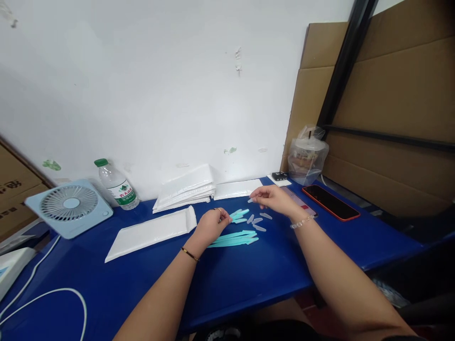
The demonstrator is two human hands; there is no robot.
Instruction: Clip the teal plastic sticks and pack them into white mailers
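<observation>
My left hand (210,225) is closed, thumb and fingers pinched at the near end of some turquoise eyebrow razors (240,215); their handles are hidden under the hand. More slim turquoise razors (232,240) lie in a bunch just below it, on the blue table (263,274). Held between the fingertips of my right hand (272,198) is a small translucent blade cap (250,200), slightly above the table. Several similar loose caps (256,221) are scattered between my two hands, to the right of the razors' tips.
A white padded envelope (151,234) lies left of my hands, with a stack of envelopes (186,187) behind. A water bottle (119,187) and blue fan (71,206) stand at left. On the right are a red-edged phone (330,202) and a bagged drink cup (307,156).
</observation>
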